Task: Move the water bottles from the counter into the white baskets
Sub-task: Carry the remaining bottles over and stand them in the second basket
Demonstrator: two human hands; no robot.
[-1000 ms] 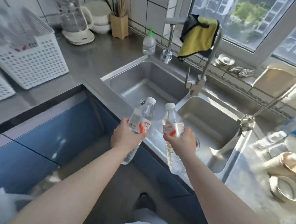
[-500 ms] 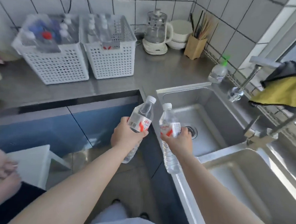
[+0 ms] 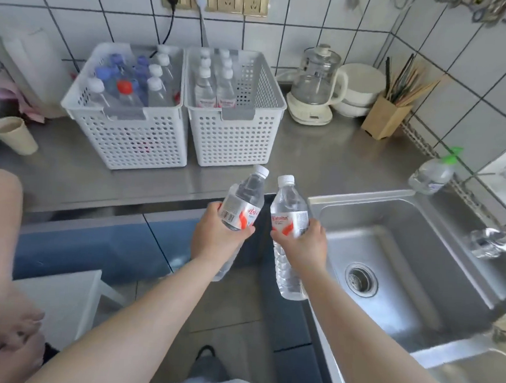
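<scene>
Both white baskets [image 3: 172, 127] are now sitting upper centre; left hand [image 3: 216, 238] and right hand [image 3: 303, 243] are each gripping a water bottle [image 3: 243, 202]

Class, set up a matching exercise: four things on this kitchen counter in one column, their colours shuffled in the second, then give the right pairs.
Things:
1. cup
2. chopstick holder
3. soap bottle nozzle
4. baskets

Colours:
A. white
B. green
C. beige
D. wooden brown

Pairs: 1-C, 2-D, 3-B, 4-A
</scene>
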